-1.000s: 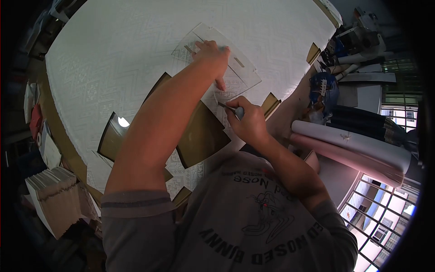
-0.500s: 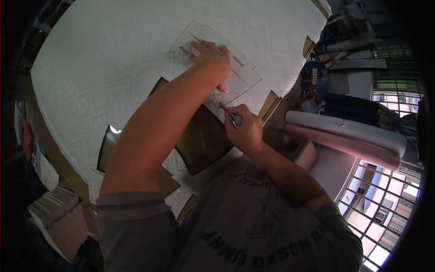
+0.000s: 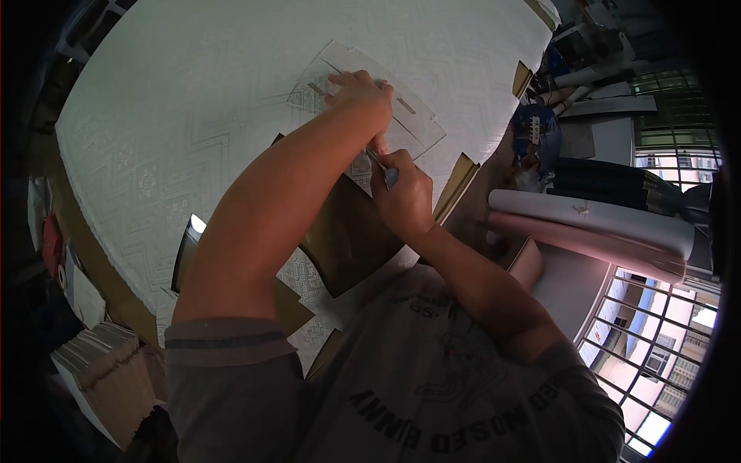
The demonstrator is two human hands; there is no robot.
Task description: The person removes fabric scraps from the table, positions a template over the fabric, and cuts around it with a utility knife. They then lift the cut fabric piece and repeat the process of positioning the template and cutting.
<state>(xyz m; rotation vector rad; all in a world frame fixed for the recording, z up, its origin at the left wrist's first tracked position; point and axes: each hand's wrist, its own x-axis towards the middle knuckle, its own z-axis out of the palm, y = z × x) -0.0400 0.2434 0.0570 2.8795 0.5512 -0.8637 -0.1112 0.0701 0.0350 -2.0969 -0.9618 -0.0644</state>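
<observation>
My left hand (image 3: 361, 99) lies with fingers spread on a clear template (image 3: 417, 122), which has slots and lines and rests on white patterned material (image 3: 177, 92). Just below it, my right hand (image 3: 403, 189) is closed round a slim tool with a grey body (image 3: 391, 178). The tool's tip sits near the template's lower edge, close to my left thumb, and is partly hidden. A dark olive piece (image 3: 347, 243) with curved edges lies below my hands, partly under my left forearm.
More olive pieces (image 3: 457, 185) lie along the material's edge. Rolls of white (image 3: 594, 220) and pink material (image 3: 587, 245) stand at the right beside a barred window (image 3: 656, 347). A stack of cut sheets (image 3: 100, 355) is at the lower left.
My right hand has moved up and left with the tool, along the template's lower edge toward my left hand. My left hand stays in place on the template.
</observation>
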